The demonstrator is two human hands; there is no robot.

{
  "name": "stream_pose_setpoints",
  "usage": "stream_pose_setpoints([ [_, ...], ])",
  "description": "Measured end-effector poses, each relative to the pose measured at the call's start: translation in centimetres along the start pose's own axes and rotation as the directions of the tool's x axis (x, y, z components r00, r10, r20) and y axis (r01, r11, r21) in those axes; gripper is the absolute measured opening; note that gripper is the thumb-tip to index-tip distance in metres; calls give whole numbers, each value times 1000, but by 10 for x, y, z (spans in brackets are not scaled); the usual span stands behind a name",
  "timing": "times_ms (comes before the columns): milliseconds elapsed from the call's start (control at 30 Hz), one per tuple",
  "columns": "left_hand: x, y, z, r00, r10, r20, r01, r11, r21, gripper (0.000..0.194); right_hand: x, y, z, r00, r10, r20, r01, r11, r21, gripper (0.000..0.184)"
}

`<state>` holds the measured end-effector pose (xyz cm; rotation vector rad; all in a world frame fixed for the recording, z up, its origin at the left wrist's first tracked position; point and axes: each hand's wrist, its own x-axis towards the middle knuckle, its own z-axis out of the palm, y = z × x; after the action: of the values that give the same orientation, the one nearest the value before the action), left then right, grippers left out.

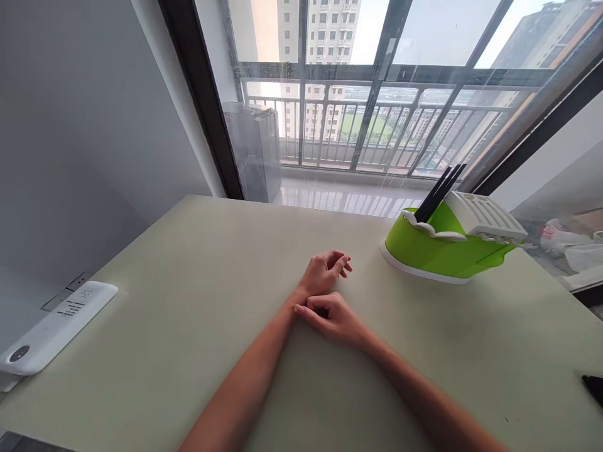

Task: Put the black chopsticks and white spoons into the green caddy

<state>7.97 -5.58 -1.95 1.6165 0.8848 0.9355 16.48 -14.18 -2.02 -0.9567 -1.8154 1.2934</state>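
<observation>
My left hand (326, 272) rests on the pale green table (179, 301) with its fingers loosely curled and a little apart, and nothing shows in it. Just in front of it, nearer to me, lies my right hand (336, 319), closed, its thumb and forefinger bent together into a ring. The thumb tip is at the left wrist. The right hand's other fingers are mostly hidden beneath it, and no object shows in them. To the right of both hands stands a green and white cutlery holder (433, 251) with black chopsticks (440, 194) and white spoons (436, 232).
A white power strip (66, 323) sits at the table's left edge by the grey wall. A dark object (593, 388) is cut off at the right edge. Beyond the table are a glass window, a balcony railing (377, 122) and a grey box-shaped unit (257, 150).
</observation>
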Motion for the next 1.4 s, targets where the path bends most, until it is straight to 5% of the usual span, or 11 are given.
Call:
stream_pose_setpoints([
  [1400,-9,-5,4,1000,24,-5,-23,989,143,29,4,-1,-14,993,55,103,-67,991,120,68],
])
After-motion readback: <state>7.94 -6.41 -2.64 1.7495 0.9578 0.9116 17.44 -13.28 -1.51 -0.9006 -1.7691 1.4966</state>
